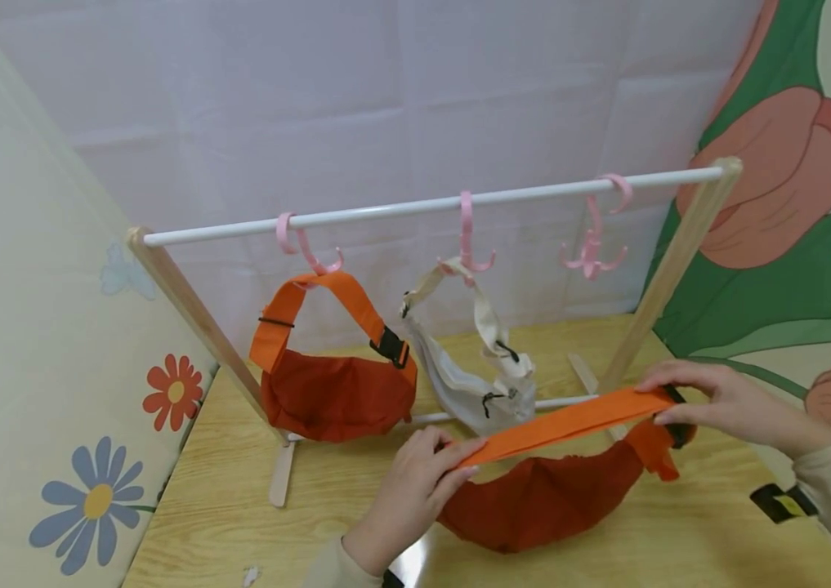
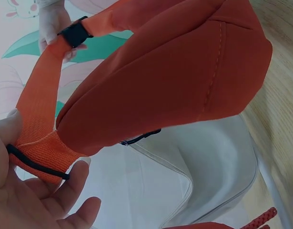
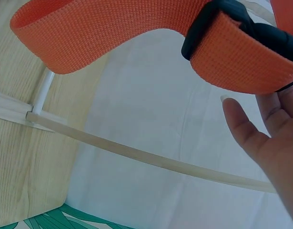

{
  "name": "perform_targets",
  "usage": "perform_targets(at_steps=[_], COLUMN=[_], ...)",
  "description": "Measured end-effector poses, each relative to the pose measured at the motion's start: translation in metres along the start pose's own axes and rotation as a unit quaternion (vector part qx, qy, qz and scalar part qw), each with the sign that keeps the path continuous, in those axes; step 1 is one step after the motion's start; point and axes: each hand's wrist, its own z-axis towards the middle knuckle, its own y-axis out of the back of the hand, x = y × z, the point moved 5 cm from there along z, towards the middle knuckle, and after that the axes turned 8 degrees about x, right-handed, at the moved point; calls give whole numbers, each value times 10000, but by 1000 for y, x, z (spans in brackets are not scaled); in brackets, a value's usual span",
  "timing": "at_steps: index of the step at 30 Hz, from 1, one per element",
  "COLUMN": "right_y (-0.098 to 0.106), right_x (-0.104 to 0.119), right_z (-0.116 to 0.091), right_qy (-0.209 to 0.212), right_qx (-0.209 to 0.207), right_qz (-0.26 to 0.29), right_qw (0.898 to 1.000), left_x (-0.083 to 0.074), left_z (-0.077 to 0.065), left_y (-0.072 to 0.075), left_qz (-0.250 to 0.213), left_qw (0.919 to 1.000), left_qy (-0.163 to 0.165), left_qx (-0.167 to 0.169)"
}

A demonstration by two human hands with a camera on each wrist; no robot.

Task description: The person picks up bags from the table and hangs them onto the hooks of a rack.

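A red waist bag (image 1: 540,506) with an orange strap (image 1: 569,423) is held in front of the rack by both hands. My left hand (image 1: 415,490) pinches the strap's left end, beside a black slider (image 2: 39,164) seen in the left wrist view. At the strap's other end, my right hand (image 1: 731,404) grips it by the black buckle (image 1: 675,415). The bag's body sags below the strap. Behind it, a white waist bag (image 1: 489,400) hangs from the middle pink hook (image 1: 466,237). Another red waist bag (image 1: 341,396) hangs by its orange strap from the left pink hook (image 1: 312,253).
The rack has a white top bar (image 1: 386,212) and wooden side posts (image 1: 668,278). On the bar's right part, a third pink hook (image 1: 591,245) carries no bag. The rack stands on a wood-grain table (image 1: 209,523), against a white cloth backdrop (image 1: 312,98). Flower-printed panels flank both sides.
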Motion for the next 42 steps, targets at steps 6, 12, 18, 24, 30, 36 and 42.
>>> perform_targets(at_steps=[6, 12, 18, 24, 30, 36, 42], right_y=[-1, -1, 2, 6, 10, 15, 19], right_x=[2, 4, 4, 1, 4, 12, 16], right_z=[-1, -1, 1, -1, 1, 2, 4], right_qy=[170, 280, 153, -271, -337, -393, -617], right_qx=[-46, -120, -363, -576, -757, -987, -1090], right_qz=[10, 40, 70, 13, -144, -181, -49], right_qw=[9998, 9995, 9992, 9980, 9965, 9942, 9921], left_x=[0, -3, -5, -7, -10, -11, -12], left_z=[0, 0, 1, 3, 6, 10, 15], left_y=[0, 2, 4, 5, 7, 10, 17], left_qz=[-163, 48, 98, 43, 117, 133, 197], left_qw=[9998, 9998, 9994, 9992, 9988, 9988, 9988], left_qy=[133, 4, -28, -50, -81, -89, -61], left_qx=[63, -202, -341, -390, -469, -456, -440])
